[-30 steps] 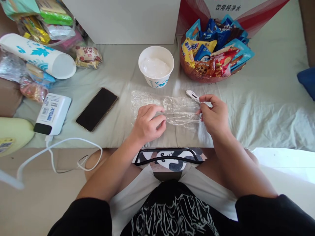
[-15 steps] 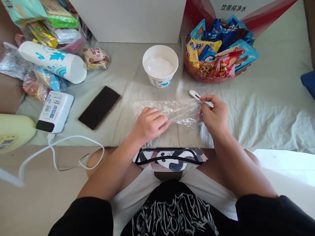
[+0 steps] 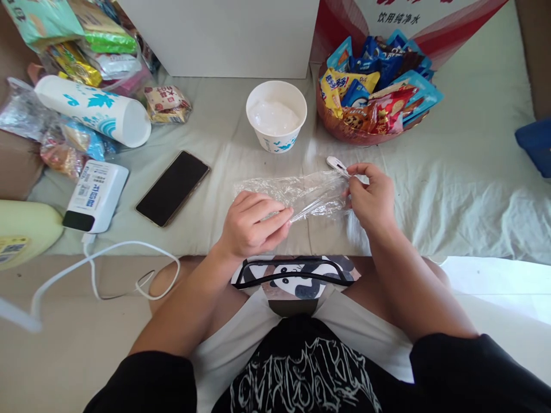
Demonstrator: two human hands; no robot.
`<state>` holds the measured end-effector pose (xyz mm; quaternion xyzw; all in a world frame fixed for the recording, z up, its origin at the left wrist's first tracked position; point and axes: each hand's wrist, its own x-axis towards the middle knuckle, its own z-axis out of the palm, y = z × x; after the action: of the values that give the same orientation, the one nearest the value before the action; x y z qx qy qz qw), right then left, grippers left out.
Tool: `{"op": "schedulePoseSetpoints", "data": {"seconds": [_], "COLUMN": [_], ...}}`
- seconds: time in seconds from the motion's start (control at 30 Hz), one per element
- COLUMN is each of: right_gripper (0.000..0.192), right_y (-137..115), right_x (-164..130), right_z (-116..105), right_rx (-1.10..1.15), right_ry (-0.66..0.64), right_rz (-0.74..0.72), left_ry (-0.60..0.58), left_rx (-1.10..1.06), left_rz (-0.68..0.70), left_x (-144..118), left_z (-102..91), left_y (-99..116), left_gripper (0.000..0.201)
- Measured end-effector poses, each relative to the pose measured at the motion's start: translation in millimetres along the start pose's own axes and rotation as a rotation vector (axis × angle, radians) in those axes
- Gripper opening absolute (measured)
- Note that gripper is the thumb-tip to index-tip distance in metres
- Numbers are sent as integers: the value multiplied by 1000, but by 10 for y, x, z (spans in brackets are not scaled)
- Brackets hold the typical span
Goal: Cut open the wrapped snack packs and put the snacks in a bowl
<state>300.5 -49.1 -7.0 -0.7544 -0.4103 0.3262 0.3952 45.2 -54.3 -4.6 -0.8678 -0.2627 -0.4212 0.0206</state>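
Observation:
A clear, crinkled plastic bag (image 3: 316, 195) stretches between my two hands above the cloth-covered surface. My left hand (image 3: 256, 225) pinches its near edge between thumb and fingertips. At the bag's right end, my right hand (image 3: 371, 192) is closed on the plastic with thumb and index finger. Just beyond those right fingertips shows a small white item with a dark slot (image 3: 336, 164); I cannot tell whether the fingers touch it. Behind the bag stands a white paper bucket (image 3: 280, 141) with a blue print, and clear plastic shows inside it.
A bowl (image 3: 357, 133) of snack packets sits at the back right, before a red-and-white carton (image 3: 447, 34). To the left lie a phone (image 3: 173, 188), a white power bank (image 3: 101, 186) with a cable, a stack of paper cups (image 3: 94, 109) and several snack packs.
My left hand has drawn slightly left and toward me, its fingers lifting the bag's near edge. My right hand keeps its hold, and the view has shifted a little.

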Motion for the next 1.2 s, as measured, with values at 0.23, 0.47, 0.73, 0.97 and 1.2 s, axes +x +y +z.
{"op": "schedulePoseSetpoints", "data": {"seconds": [0.23, 0.47, 0.73, 0.97, 1.2], "right_gripper": [24, 24, 19, 63, 31], "right_y": [-21, 14, 90, 136, 25], "right_x": [45, 49, 57, 74, 30], "right_z": [-77, -108, -100, -107, -379], "right_rx": [56, -10, 40, 228, 144], "right_ry": [-75, -73, 24, -150, -116], "right_rz": [56, -68, -141, -51, -188], "left_ry": [-260, -378, -95, 19, -146], "left_rx": [-397, -38, -607, -729, -999], "left_rz": [-236, -916, -1340, -1445, -1384], "left_x": [-20, -66, 40, 89, 56], "left_z": [-37, -173, -156, -157, -292], "left_y": [-138, -470, -478, -519, -599], "left_gripper": [22, 40, 20, 25, 27]}}
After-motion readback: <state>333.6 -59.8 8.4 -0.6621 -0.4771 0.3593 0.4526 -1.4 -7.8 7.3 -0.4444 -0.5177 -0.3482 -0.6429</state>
